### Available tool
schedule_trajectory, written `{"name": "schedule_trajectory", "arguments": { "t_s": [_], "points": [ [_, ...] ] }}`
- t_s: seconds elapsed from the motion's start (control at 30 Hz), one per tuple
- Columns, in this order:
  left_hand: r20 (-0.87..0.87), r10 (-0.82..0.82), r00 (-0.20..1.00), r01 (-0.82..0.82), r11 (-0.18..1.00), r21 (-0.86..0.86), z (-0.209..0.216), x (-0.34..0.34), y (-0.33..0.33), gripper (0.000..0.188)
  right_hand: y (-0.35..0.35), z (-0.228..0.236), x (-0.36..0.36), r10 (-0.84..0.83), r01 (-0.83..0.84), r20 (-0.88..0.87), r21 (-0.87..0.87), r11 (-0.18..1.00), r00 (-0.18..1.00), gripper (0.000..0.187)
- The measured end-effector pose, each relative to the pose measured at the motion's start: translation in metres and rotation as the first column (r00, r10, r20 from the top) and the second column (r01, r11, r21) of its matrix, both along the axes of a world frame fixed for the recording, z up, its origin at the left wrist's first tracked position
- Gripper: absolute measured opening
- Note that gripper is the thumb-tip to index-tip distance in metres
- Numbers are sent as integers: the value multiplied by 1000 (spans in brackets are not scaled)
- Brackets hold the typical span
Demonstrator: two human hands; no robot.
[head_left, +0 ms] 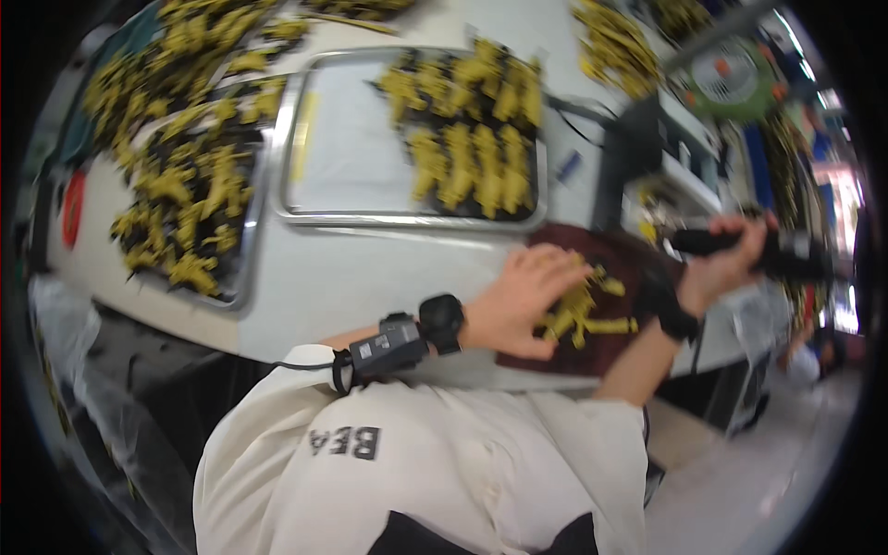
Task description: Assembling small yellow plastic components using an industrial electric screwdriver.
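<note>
On a dark red mat point(518, 361) lies a branching yellow piece point(578, 310), thin and strip-like. My left hand point(532, 291) reaches over its left side, fingers stretched out and thumb apart; what lies beneath them is hidden. To the right of the mat, my right hand point(726, 264) is wrapped around a black cylindrical hand tool point(795, 252), whose narrower end points left above the mat. Motion blur hides the tool's exact kind. Both wrists wear black straps, and a small grey box is fastened to my left forearm.
Beyond the mat stands a metal tray point(407, 220) with rows of yellow-and-black pieces on its right half. A second tray point(245, 268) and a heap of yellow pieces point(199, 46) lie left. A dark upright stand point(624, 162) and a green fan point(731, 79) are at far right.
</note>
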State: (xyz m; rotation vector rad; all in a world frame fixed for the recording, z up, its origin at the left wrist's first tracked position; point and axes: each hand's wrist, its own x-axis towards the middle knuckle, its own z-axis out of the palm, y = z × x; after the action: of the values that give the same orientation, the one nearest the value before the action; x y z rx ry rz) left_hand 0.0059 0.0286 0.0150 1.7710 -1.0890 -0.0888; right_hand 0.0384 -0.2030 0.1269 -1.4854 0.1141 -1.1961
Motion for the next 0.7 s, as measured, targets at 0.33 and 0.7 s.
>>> {"name": "schedule_trajectory", "arguments": {
  "t_s": [0.33, 0.7],
  "points": [
    [479, 850, 219, -968, 252, -5, 89, 37, 290, 69, -2, -1, -12, -117, 93, -102, -214, 972, 988, 46],
    [626, 758, 182, -975, 223, 13, 92, 110, 287, 82, 10, 7, -8, -23, 20, -42, -81, 997, 999, 45]
  ]
}}
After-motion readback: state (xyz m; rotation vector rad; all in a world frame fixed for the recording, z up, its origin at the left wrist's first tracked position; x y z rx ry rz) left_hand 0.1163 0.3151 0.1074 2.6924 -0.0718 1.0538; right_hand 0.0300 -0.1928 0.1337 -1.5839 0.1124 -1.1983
